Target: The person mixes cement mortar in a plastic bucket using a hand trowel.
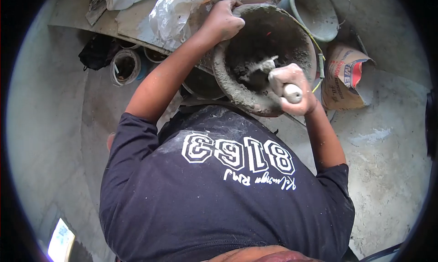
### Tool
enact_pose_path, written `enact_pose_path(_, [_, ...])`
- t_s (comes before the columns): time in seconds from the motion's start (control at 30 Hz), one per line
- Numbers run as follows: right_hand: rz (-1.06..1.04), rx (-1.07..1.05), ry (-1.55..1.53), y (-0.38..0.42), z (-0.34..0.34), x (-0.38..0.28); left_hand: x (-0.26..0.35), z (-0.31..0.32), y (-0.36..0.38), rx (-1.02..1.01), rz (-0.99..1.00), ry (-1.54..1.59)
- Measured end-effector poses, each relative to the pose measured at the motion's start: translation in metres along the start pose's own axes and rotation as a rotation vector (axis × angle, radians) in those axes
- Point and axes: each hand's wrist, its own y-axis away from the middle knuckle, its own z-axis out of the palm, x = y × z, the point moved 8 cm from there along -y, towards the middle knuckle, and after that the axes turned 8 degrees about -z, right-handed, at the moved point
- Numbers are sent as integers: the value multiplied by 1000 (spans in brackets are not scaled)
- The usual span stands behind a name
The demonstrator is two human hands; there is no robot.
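A round, cement-crusted bucket (220, 75) is tipped so that its mouth faces me. My left hand (224, 21) is closed over its upper left rim. Inside lies grey, wet-looking mortar (250, 81). My right hand (292, 89) wraps round the pale, rounded handle of a trowel (267, 65), at the lower right of the bucket's mouth. The trowel's metal part reaches into the bucket; most of the blade is hidden in shadow and mortar. Cement smears coat the right fingers.
To the right stands an opened paper cement bag (341, 77). Behind the bucket are a grey basin (317, 15) and white plastic sheeting (171, 18) on a board (91, 27). A small dirty pail (124, 66) sits at left. A yellow-green cord (320, 56) runs beside the bucket.
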Motion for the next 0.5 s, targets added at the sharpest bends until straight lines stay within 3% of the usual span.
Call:
enact_pose_path(0.07, [16, 246, -269, 20, -23, -4, -6, 2, -4, 0, 7, 27])
enact_pose_path(0.13, [26, 478, -346, 38, -45, -28, -4, 1, -2, 14, 31, 10])
enact_pose_path(0.27, [-58, 473, -346, 31, -42, -71, -2, 1, 1, 4, -11, 54])
enact_pose_path(0.4, [181, 445, -321, 28, -3, 13, -2, 0, 4, 21, -18, 26])
enact_pose_path(0.47, [170, 614, -175, 19, -5, 44, -2, 1, 5, 24, -24, 67])
enact_pose_path(0.5, [188, 535, -92, -3, -6, 49, -3, 1, 4, 27, -26, 76])
